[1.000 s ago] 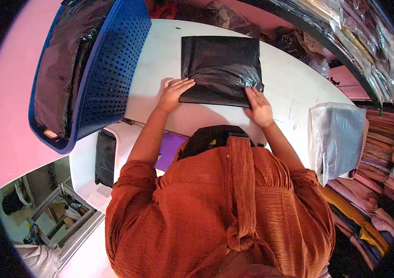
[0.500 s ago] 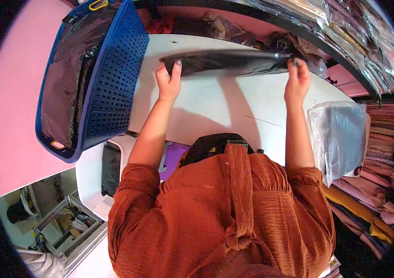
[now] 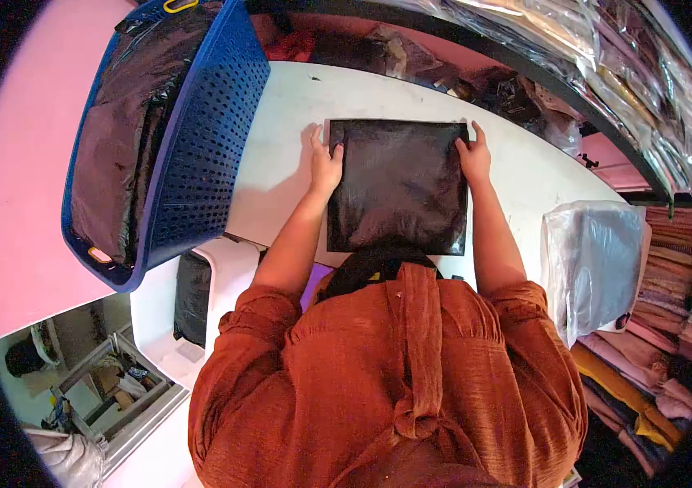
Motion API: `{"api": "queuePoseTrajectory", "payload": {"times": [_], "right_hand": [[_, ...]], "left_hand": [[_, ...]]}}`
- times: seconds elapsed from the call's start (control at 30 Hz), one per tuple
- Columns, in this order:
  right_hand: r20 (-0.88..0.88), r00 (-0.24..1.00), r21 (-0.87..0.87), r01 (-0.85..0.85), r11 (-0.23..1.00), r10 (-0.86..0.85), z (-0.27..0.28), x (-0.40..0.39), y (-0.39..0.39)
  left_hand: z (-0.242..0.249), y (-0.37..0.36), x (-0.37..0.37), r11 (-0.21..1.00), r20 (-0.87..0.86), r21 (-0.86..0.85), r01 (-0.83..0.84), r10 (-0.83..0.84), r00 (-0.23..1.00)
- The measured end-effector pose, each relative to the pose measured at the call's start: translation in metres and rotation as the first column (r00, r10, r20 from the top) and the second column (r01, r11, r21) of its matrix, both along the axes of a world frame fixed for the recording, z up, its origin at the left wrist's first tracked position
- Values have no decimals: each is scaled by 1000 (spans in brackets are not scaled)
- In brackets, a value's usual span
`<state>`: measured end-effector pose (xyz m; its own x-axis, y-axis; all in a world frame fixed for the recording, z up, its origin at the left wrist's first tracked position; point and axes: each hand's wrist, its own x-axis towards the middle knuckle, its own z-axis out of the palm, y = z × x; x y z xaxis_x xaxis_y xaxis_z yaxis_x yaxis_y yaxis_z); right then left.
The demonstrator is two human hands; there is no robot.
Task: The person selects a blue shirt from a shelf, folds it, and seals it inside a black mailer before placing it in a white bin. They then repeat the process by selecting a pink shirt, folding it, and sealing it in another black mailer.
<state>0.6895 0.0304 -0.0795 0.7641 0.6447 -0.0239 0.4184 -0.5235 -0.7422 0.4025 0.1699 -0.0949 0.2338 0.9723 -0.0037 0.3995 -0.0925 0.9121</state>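
Black plastic packet (image 3: 399, 187) is out over the white table (image 3: 517, 179), left hand (image 3: 327, 168) with its grip holding one side edge and right hand (image 3: 474, 156) holding the other, blue perforated basket (image 3: 200, 146) off to the left.

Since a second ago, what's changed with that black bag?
The black bag came nearer the person. It lay under both hands, then was lifted nearly edge-on; now it faces up again, left hand and right hand at its sides, thumbs on its edges. The blue basket and clear plastic bag stayed put.
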Motion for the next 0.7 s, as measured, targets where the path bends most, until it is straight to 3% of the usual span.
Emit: {"api": "queuePoseTrajectory", "payload": {"times": [0.1,0.2,0.27,0.33,0.4,0.43,0.47,0.5,0.53,0.57,0.6,0.63,0.7], "right_hand": [[-134,991,41,14,999,-9,-6,5,-4],[-89,996,97,26,995,-17,-27,13,-3],[-96,995,89,26,996,-18,-21,9,-1],[-98,995,88,27,996,-18,-14,5,-4],[-215,976,115,55,992,-29,-2,-1,-4],[-196,979,197,-24,980,63,-6,-3,-10],[-203,971,257,-73,964,128,5,-12,-13],[-144,959,407,-168,898,244,-2,-15,-16],[-146,938,364,-244,899,314,5,-18,-20],[31,945,329,-316,890,325,13,-25,-24],[-27,941,292,-315,903,337,-7,-16,-26],[-53,942,294,-302,907,331,0,-22,-30],[-110,952,302,-241,922,285,-2,-28,-30]], "left_hand": [[2,-3,-3,998,72,1,55,-55,996],[10,0,-3,995,37,-92,40,-37,999],[-16,6,-7,990,79,-79,118,-112,991],[-5,2,-5,989,110,-104,103,-91,990],[-2,0,-3,979,212,-156,131,-96,973],[-22,4,-2,983,297,-126,135,-92,950],[22,-12,-2,936,-1,334,108,-115,993],[-17,-3,-4,967,159,172,188,-216,963],[-4,-7,-5,965,129,44,258,-262,956],[0,-9,-4,959,181,-32,280,-270,946],[22,-16,-6,956,165,-94,278,-260,951],[3,-9,-8,940,191,-33,339,-327,925],[17,-14,-12,930,151,-182,320,-296,943]]}}
